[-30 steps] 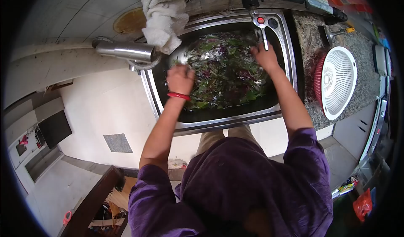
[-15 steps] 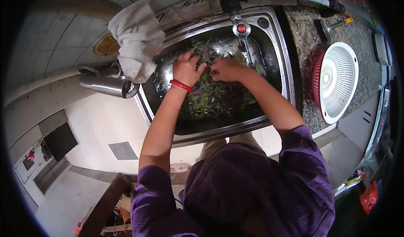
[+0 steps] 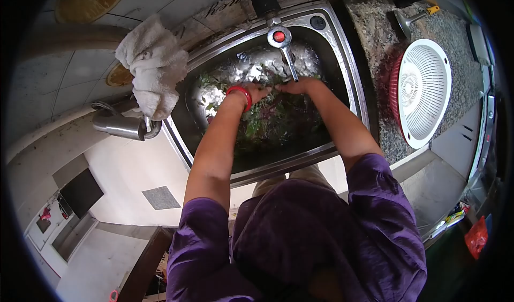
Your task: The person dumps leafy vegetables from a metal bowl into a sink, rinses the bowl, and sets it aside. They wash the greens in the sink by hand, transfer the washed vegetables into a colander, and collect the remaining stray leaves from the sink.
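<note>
Leafy greens (image 3: 267, 121) with some purplish stems lie in water in a steel sink (image 3: 360, 95). My left hand (image 3: 259, 92), with a red bangle (image 3: 242, 94) at the wrist, reaches into the upper part of the greens. Its fingers look stretched out, partly hidden by leaves and water. My right hand (image 3: 296, 86) is just to its right, under the faucet (image 3: 284, 43), fingers extended toward the left hand and touching the greens. Both hands look open, with the fingertips close together but hard to make out.
A white colander (image 3: 426, 90) over a red basin (image 3: 395, 90) stands on the granite counter (image 3: 369, 28) at right. Behind it lies a yellow-handled utensil (image 3: 415, 20). A white towel (image 3: 152, 66) hangs left of the sink, above a metal cylinder-shaped fixture (image 3: 119, 124).
Both hands have moved lower into the greens and water, and my left hand has turned its fingers rightward. The water is more stirred. The camera view has shifted slightly.
</note>
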A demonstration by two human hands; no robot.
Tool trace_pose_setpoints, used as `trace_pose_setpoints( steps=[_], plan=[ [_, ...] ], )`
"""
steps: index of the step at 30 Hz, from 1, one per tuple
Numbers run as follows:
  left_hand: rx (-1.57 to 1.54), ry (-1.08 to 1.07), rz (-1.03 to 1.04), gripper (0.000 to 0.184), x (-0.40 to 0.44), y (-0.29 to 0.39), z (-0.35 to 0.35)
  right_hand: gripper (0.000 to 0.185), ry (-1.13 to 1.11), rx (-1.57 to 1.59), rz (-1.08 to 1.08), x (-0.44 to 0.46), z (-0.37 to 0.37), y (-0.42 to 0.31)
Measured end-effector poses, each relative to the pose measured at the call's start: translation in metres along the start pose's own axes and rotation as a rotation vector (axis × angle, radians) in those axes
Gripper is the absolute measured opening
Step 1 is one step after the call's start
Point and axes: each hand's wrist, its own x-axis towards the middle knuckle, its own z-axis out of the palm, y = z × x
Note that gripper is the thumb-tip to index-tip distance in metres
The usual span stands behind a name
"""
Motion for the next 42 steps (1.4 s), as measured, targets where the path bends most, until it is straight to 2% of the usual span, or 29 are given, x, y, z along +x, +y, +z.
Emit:
trace_pose_setpoints(
  steps=[3, 4, 6, 9, 10, 12, 15, 17, 18, 19, 21, 22, 25, 26, 27, 29, 30, 33, 34, 37, 38, 41, 42],
  plan=[
    [-0.076, -0.191, 0.008, 0.070, 0.006, -0.022, 0.020, 0.083, -0.084, 0.027, -0.035, -0.018, 0.011, -0.006],
    [-0.080, -0.283, -0.044, 0.072, 0.004, -0.026, 0.024, 0.084, -0.100, 0.070, -0.051, -0.023, 0.015, -0.008],
    [-0.148, -0.313, -0.075, 0.073, -0.005, -0.036, 0.033, 0.084, -0.171, 0.141, -0.086, -0.029, 0.021, -0.012],
    [-0.301, -0.322, -0.120, 0.075, -0.024, -0.052, 0.044, 0.084, -0.159, 0.255, -0.029, -0.025, 0.041, -0.022],
    [-0.366, -0.323, -0.136, 0.076, -0.030, -0.058, 0.047, 0.091, -0.328, 0.652, 0.039, -0.026, 0.048, -0.027],
    [-0.531, -0.317, -0.166, 0.078, -0.045, -0.067, 0.053, 0.089, -0.315, 0.729, 0.031, -0.025, 0.062, -0.038],
    [-0.840, -0.257, -0.205, 0.082, -0.070, -0.076, 0.062, 0.082, -0.375, 0.943, 0.007, -0.018, 0.083, -0.048],
    [-1.116, -0.070, -0.166, 0.071, -0.058, -0.099, 0.096, 0.076, -0.443, 1.092, -0.049, -0.030, 0.081, -0.062],
    [-1.394, -0.089, -0.147, 0.066, -0.062, -0.098, 0.103, 0.066, -0.349, 1.126, -0.024, 0.004, 0.109, -0.057],
    [-1.672, -0.107, -0.124, 0.062, -0.066, -0.094, 0.110, 0.066, -0.404, 1.228, -0.053, 0.000, 0.109, -0.064],
    [-1.933, -0.083, -0.106, 0.054, -0.063, -0.092, 0.123, 0.064, -0.515, 1.428, -0.114, -0.008, 0.111, -0.082],
    [-2.063, -0.071, -0.094, 0.050, -0.063, -0.089, 0.128, 0.067, -0.445, 1.414, -0.105, -0.012, 0.112, -0.091],
    [-2.091, 0.102, -0.103, 0.045, -0.092, -0.063, 0.118, 0.070, -0.340, 1.267, -0.143, -0.052, 0.102, -0.117],
    [-2.133, 0.139, -0.124, 0.042, -0.085, -0.067, 0.128, 0.072, -0.182, 1.013, -0.098, -0.033, 0.114, -0.118],
    [-2.208, 0.059, -0.024, 0.042, -0.087, -0.066, 0.128, 0.072, -0.180, 1.003, -0.221, -0.041, 0.112, -0.123],
    [-2.114, 0.237, -0.007, 0.039, -0.088, -0.065, 0.129, 0.073, -0.177, 0.976, -0.466, -0.065, 0.104, -0.133],
    [-2.121, 0.305, -0.055, 0.036, -0.093, -0.061, 0.124, 0.067, -0.123, 0.931, -0.423, -0.067, 0.106, -0.137],
    [-2.190, 0.249, 0.090, 0.035, -0.123, -0.040, 0.106, 0.059, 0.101, 0.786, -0.292, -0.072, 0.107, -0.141],
    [-2.221, 0.224, 0.090, 0.035, -0.139, -0.029, 0.095, 0.050, 0.287, 0.769, -0.361, -0.074, 0.110, -0.144],
    [-2.242, 0.271, 0.122, 0.036, -0.158, -0.014, 0.085, 0.046, 0.507, 0.888, -0.523, -0.084, 0.107, -0.151],
    [-2.250, 0.293, 0.155, 0.035, -0.158, -0.013, 0.088, 0.040, 0.611, 0.832, -0.501, -0.089, 0.107, -0.155],
    [-2.162, 0.421, 0.179, 0.035, -0.158, -0.010, 0.087, 0.036, 0.684, 0.823, -0.580, -0.074, 0.110, -0.153],
    [-2.000, 0.498, 0.126, 0.038, -0.162, -0.008, 0.079, 0.028, 0.710, 0.804, -0.622, -0.082, 0.108, -0.153]
  ],
)
